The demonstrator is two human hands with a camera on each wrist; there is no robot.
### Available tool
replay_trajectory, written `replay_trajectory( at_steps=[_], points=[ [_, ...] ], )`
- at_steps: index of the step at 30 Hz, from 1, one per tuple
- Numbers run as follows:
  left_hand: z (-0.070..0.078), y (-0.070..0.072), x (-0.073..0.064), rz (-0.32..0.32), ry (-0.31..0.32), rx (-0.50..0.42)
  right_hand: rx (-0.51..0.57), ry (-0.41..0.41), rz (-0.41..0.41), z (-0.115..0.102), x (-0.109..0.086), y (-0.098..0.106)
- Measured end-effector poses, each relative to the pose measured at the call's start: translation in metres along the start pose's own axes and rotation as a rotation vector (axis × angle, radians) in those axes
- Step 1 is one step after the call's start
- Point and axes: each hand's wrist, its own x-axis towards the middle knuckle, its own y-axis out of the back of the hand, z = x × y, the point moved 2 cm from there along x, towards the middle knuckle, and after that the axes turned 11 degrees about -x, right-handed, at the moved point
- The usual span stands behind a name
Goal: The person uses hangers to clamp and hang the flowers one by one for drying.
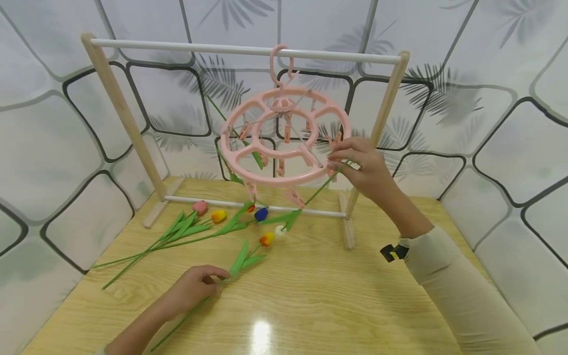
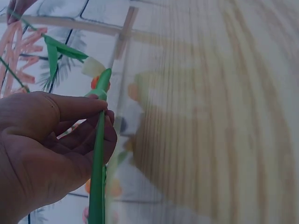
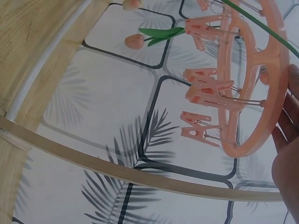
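Observation:
My right hand [image 1: 359, 165] is raised at the right rim of a pink round clip hanger [image 1: 284, 180]. Its thumb and fingertips pinch the end of a green stem [image 1: 321, 190], close to a pink clip. That stem slants down to leaves and a white tulip [image 1: 280, 230], also visible as a pale bloom [image 2: 93, 67] in the left wrist view. Low over the table, my left hand [image 1: 191, 291] pinches the stem of a yellow-orange tulip [image 1: 266, 239] between thumb and fingers. This bloom points away from me toward the rack, its stem trailing back toward me.
The hanger hooks over the white top bar [image 1: 177, 47] of a wooden-legged rack. Pink clips [image 3: 210, 91] dangle below its ring. A peach tulip [image 3: 134, 42] hangs head down. Pink [image 1: 200, 207], yellow [image 1: 219, 216] and blue [image 1: 261, 214] tulip heads appear near the rack's lower bar [image 1: 319, 211].

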Motion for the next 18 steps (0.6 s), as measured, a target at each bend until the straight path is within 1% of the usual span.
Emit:
replay_trajectory(
  at_steps=[5,10,12,15,18],
  points=[
    [0.005,-0.018,0.014,-0.093,-0.04,0.009,-0.02,-0.022,-0.021,0.002,-0.002,0.004],
    [0.009,-0.032,0.026,-0.164,-0.091,0.022,-0.009,-0.044,0.005,0.003,-0.005,0.007],
    [0.012,-0.036,0.029,-0.18,-0.109,0.037,-0.005,-0.06,0.021,0.003,-0.007,0.009],
    [0.018,-0.043,0.035,-0.2,-0.127,0.057,-0.02,-0.109,0.049,0.005,-0.013,0.014],
    [0.023,-0.048,0.041,-0.207,-0.147,0.078,-0.052,-0.199,0.058,0.006,-0.023,0.021]
  ],
)
